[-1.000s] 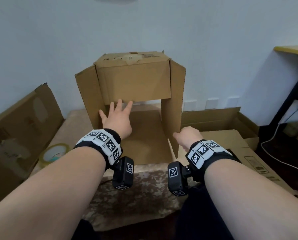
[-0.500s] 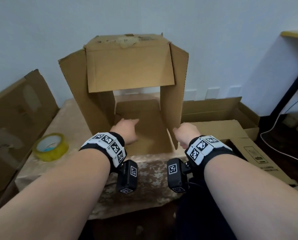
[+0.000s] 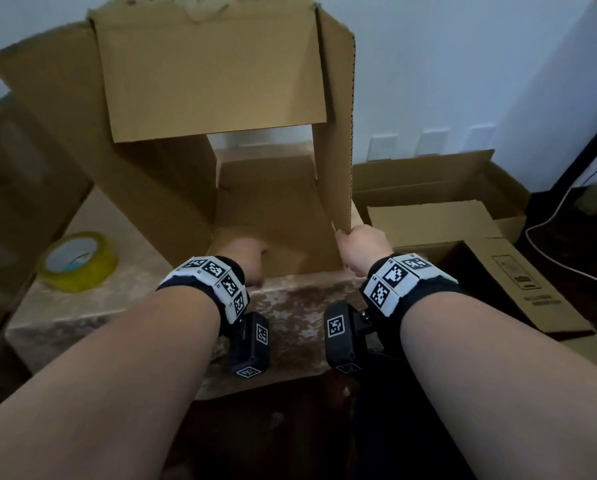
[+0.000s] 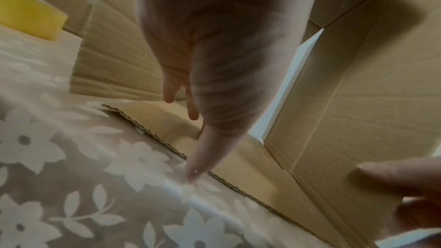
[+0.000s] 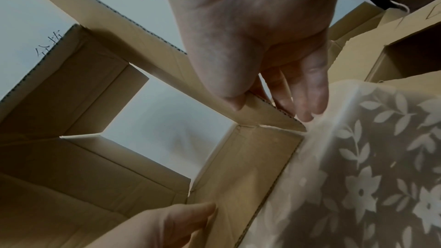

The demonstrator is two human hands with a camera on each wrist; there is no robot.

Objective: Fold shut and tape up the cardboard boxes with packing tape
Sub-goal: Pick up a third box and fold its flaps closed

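A large cardboard box lies on its side on the cloth-covered table, its opening facing me and its flaps spread out. My left hand lies with straight fingers on the bottom flap; its thumb reaches the flap's front edge at the cloth. My right hand pinches the lower corner of the right flap between thumb and fingers. A yellow roll of packing tape sits on the table to the left, apart from both hands.
Another open box and a printed carton stand to the right of the table. Flattened cardboard leans at the left. A black table leg with a white cable is at far right.
My left hand has drawn back from inside the box to the front of the bottom flap. The box now fills more of the view. My right hand keeps its hold on the right flap.
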